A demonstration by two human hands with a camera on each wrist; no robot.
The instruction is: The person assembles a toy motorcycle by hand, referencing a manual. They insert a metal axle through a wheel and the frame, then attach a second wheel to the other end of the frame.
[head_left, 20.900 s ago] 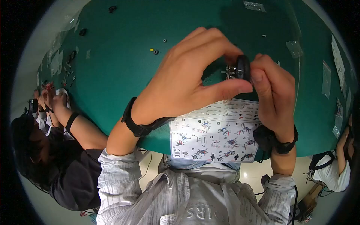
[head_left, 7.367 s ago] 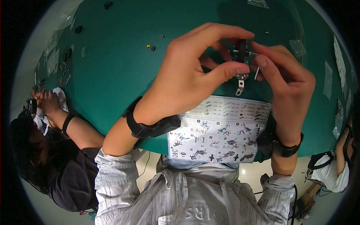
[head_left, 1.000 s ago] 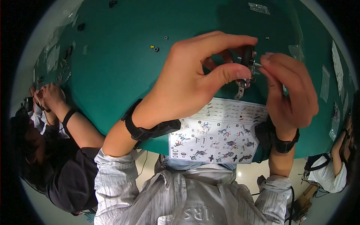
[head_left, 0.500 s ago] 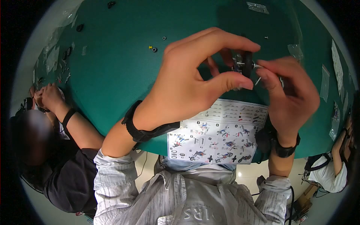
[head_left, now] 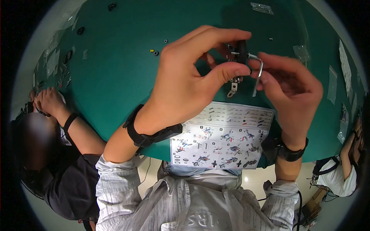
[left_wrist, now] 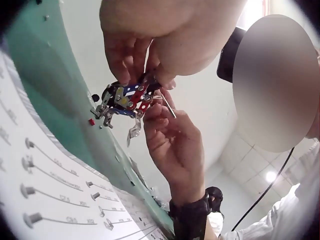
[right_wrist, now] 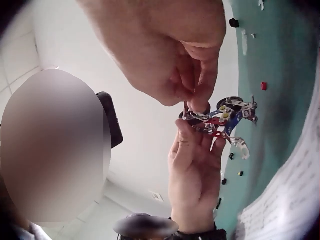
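The left hand [head_left: 187, 71] curls its fingers [head_left: 227, 34] round the model motorcycle [left_wrist: 131, 100] above the green counter [head_left: 119, 50]. The right hand [head_left: 296, 90] pinches an L-shaped hex key [head_left: 261, 68], one end at the black wheel [head_left: 242, 52].

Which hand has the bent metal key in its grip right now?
The right hand, whose thumb and fingers hold the bent metal key; the left hand instead holds the metal model with the black wheel.
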